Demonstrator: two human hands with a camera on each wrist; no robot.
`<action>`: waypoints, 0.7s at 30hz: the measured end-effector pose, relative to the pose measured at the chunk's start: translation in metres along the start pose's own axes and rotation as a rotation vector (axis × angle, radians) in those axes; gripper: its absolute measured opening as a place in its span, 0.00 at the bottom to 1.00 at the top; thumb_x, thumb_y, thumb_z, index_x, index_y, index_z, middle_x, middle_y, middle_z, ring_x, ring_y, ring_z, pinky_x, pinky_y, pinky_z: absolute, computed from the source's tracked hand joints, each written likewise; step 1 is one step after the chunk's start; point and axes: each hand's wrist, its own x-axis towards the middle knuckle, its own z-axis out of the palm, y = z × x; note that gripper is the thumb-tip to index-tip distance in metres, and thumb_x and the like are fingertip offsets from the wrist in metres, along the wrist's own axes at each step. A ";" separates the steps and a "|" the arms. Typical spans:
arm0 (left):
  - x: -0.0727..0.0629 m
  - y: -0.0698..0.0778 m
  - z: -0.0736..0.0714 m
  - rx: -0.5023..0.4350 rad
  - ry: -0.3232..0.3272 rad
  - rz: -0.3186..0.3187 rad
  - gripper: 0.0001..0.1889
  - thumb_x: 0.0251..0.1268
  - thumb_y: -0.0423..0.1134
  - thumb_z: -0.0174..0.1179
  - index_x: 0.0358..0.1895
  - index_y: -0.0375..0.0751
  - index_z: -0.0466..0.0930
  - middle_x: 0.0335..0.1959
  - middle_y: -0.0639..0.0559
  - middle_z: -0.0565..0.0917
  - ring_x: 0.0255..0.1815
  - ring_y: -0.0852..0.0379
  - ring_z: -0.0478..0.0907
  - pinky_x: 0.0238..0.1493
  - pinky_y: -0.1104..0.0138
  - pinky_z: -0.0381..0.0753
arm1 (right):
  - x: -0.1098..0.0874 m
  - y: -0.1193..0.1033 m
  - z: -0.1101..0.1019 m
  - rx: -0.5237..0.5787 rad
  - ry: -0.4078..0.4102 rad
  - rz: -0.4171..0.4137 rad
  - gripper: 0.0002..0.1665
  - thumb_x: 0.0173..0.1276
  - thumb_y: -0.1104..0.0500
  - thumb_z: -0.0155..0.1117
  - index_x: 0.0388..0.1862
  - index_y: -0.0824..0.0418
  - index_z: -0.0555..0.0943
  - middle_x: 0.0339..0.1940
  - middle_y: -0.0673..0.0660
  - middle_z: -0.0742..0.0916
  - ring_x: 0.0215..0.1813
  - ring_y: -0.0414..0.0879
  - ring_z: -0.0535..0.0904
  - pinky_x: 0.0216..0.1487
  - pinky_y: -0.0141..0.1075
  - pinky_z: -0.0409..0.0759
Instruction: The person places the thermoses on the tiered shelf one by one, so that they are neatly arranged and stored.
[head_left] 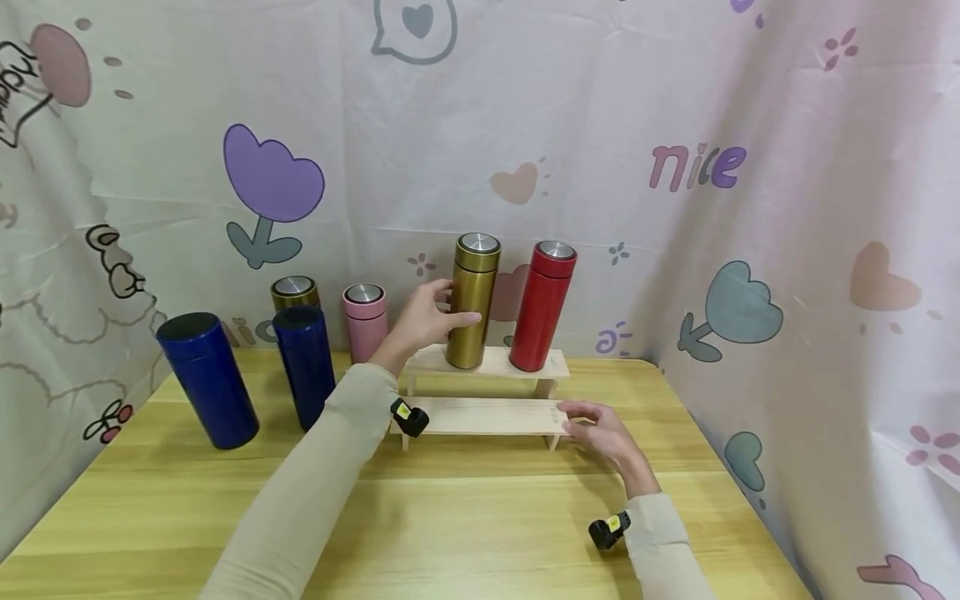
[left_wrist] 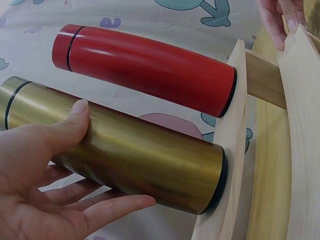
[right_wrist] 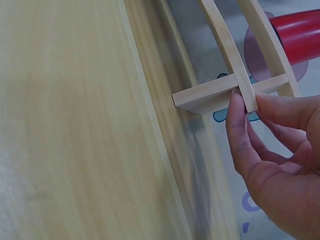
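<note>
A gold thermos point(head_left: 472, 312) stands on the upper step of a two-step wooden rack point(head_left: 480, 417). My left hand point(head_left: 427, 318) holds it from the left side, thumb across its front and fingers behind; the left wrist view shows the thumb point(left_wrist: 77, 120) lying on the gold surface. Beside it on the same step is a red thermos point(head_left: 543, 308), a small gap apart. Down at the right end of the lower step, my right hand point(head_left: 602, 433) pinches the board's edge. The right wrist view shows the thumb and a finger on either side of that board point(right_wrist: 245, 92).
Left of the rack stand two dark blue cylinders point(head_left: 210, 383), a pink thermos point(head_left: 365, 321) and another gold thermos point(head_left: 294, 292), partly hidden by a blue one. The wooden table point(head_left: 465, 533) reaches back to a printed curtain point(head_left: 600, 100).
</note>
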 end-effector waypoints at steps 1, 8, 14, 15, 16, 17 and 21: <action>0.001 0.000 0.001 -0.001 0.005 -0.003 0.44 0.61 0.45 0.75 0.78 0.38 0.63 0.70 0.33 0.73 0.63 0.33 0.81 0.50 0.47 0.90 | 0.000 0.000 -0.001 -0.001 -0.003 -0.004 0.25 0.72 0.70 0.62 0.66 0.75 0.76 0.62 0.74 0.81 0.46 0.42 0.84 0.52 0.37 0.89; 0.004 0.006 0.008 -0.026 0.004 -0.010 0.44 0.61 0.44 0.76 0.77 0.40 0.64 0.70 0.33 0.73 0.63 0.33 0.80 0.52 0.45 0.89 | 0.001 0.001 -0.002 0.006 -0.015 0.000 0.26 0.71 0.71 0.63 0.68 0.76 0.74 0.63 0.74 0.80 0.47 0.42 0.84 0.54 0.39 0.89; 0.006 0.009 0.016 -0.034 -0.004 0.002 0.42 0.61 0.44 0.75 0.77 0.39 0.65 0.68 0.33 0.74 0.62 0.33 0.80 0.53 0.43 0.88 | 0.001 0.001 -0.002 0.008 -0.008 -0.003 0.26 0.71 0.71 0.63 0.67 0.76 0.74 0.63 0.74 0.80 0.47 0.43 0.84 0.53 0.38 0.89; 0.006 0.009 0.017 -0.032 -0.006 0.005 0.42 0.61 0.44 0.75 0.76 0.39 0.65 0.68 0.33 0.74 0.62 0.33 0.80 0.53 0.42 0.88 | 0.001 0.001 -0.002 0.008 -0.007 -0.004 0.26 0.71 0.71 0.63 0.67 0.76 0.74 0.63 0.74 0.79 0.47 0.43 0.84 0.53 0.38 0.89; 0.006 0.008 0.018 -0.033 -0.010 0.007 0.42 0.61 0.44 0.75 0.76 0.39 0.65 0.68 0.33 0.74 0.62 0.33 0.80 0.53 0.42 0.88 | 0.001 0.001 -0.002 0.010 -0.002 -0.002 0.26 0.71 0.72 0.63 0.67 0.76 0.75 0.62 0.74 0.80 0.47 0.43 0.84 0.52 0.37 0.89; 0.007 0.008 0.019 -0.030 -0.012 0.010 0.42 0.62 0.44 0.75 0.76 0.39 0.65 0.68 0.33 0.74 0.62 0.33 0.80 0.54 0.42 0.88 | 0.001 0.002 -0.002 0.008 -0.001 -0.004 0.26 0.71 0.72 0.63 0.67 0.76 0.75 0.62 0.74 0.80 0.47 0.43 0.84 0.52 0.36 0.89; 0.007 0.006 0.022 -0.027 -0.011 0.006 0.42 0.62 0.44 0.75 0.76 0.39 0.65 0.68 0.34 0.74 0.63 0.34 0.79 0.53 0.42 0.88 | 0.001 0.003 -0.001 0.006 -0.007 -0.009 0.26 0.71 0.71 0.63 0.67 0.76 0.75 0.63 0.75 0.79 0.47 0.43 0.84 0.50 0.34 0.89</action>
